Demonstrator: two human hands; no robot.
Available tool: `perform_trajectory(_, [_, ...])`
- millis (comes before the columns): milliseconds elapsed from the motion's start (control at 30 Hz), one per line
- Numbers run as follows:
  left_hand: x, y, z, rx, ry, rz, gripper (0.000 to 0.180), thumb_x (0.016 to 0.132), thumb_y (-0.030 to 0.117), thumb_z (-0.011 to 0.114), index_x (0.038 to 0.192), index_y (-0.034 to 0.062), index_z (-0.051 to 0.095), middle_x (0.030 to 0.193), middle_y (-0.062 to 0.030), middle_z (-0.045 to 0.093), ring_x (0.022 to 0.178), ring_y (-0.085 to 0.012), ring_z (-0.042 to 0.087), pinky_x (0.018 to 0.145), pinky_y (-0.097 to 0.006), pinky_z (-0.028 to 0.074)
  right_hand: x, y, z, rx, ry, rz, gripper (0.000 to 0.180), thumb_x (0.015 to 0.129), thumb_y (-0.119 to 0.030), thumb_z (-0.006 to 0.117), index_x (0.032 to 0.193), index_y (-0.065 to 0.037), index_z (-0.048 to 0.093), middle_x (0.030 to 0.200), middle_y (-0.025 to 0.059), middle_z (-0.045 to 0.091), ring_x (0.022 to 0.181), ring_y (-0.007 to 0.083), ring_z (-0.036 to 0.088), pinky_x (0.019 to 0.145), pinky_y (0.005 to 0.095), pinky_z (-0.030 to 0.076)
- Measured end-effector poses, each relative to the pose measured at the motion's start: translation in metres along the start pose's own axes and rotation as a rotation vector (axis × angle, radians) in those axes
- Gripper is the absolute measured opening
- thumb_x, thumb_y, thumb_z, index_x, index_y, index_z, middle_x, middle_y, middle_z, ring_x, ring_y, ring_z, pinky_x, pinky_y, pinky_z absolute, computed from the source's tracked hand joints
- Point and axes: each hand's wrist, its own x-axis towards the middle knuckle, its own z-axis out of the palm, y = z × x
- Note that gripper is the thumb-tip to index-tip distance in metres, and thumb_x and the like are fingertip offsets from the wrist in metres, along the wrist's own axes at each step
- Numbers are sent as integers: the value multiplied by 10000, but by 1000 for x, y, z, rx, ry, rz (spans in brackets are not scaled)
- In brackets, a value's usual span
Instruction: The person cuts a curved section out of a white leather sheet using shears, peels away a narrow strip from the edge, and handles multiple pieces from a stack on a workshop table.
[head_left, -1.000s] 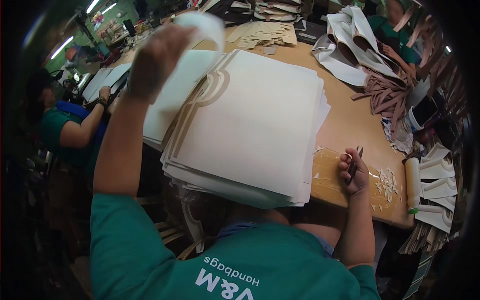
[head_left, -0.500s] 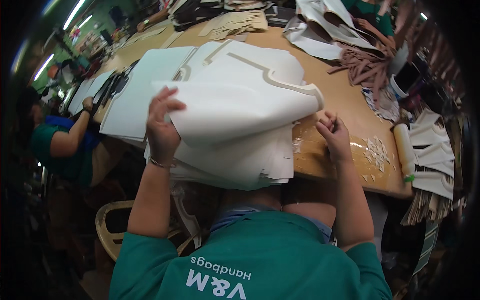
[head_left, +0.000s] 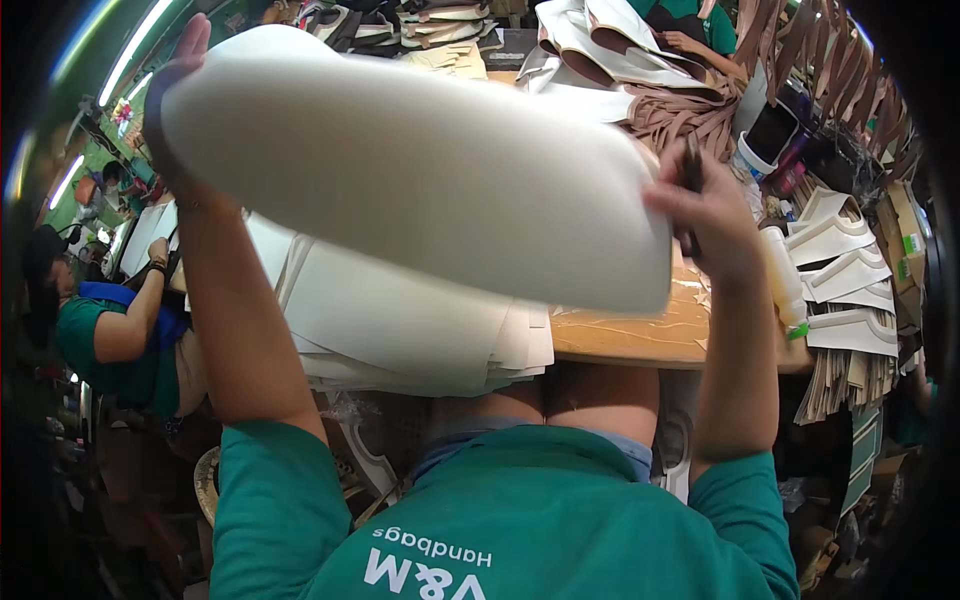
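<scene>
A large white sheet panel (head_left: 430,170), slightly blurred, is lifted above the table and stretches between my two hands. At its far left edge my left hand (head_left: 180,120) is closed on it, partly hidden behind the panel. My right hand (head_left: 715,215) pinches the right edge with thumb and fingers. A slim dark tool (head_left: 692,165) is also in the right hand; its kind cannot be made out. Below the raised panel lies a stack of similar white panels (head_left: 400,315), at the table's near edge over my lap.
White scraps lie on the wooden table (head_left: 630,335) at right. Beyond are brown strips (head_left: 690,115) and white pieces (head_left: 620,50). A yellowish bottle (head_left: 785,280) stands beside stacked cut pieces (head_left: 850,285). One co-worker (head_left: 120,320) is at left, another (head_left: 700,30) at far right.
The panel has come up off the stack, raised and spread out. My left hand has moved up and left; my right hand has moved up and now grips its right edge, with the dark tool showing.
</scene>
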Motion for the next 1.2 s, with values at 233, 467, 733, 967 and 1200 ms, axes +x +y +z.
perform_trajectory(233, [-123,22,-64,1010,-1069,-924,309,585,-102,475,816,39,626,1161,-183,473,1108,-297,428,928,-335,337,-107,108,50,207,-35,485,197,689,-66,640,781,-81,467,612,-12,486,420,35,392,357,166,289])
perform_trajectory(467, [-165,174,124,164,-1320,-488,739,642,264,664,1254,41,314,1302,-171,293,1227,-360,238,917,-493,313,-117,116,64,499,95,672,171,714,-47,597,786,-76,444,609,15,491,389,76,413,334,202,326])
perform_trajectory(733, [-189,184,155,199,-1153,-497,677,628,52,549,1258,11,305,1303,-211,273,1202,-387,273,917,-470,332,-110,106,57,717,128,603,154,738,-61,571,839,-75,455,622,8,476,467,80,439,390,192,355])
perform_trajectory(967, [-158,186,140,-120,-1275,-509,534,593,-13,548,1121,10,472,1100,-176,501,1007,-308,506,837,-354,437,-145,107,8,-67,20,672,256,802,-254,533,933,-37,502,598,-11,445,448,69,429,378,183,308])
perform_trajectory(1200, [-186,180,151,-396,-1446,-608,503,659,29,552,1151,17,446,1126,-178,478,1004,-295,502,847,-327,430,-168,123,12,350,24,846,413,837,-309,444,1093,14,476,631,19,472,459,84,420,404,202,324])
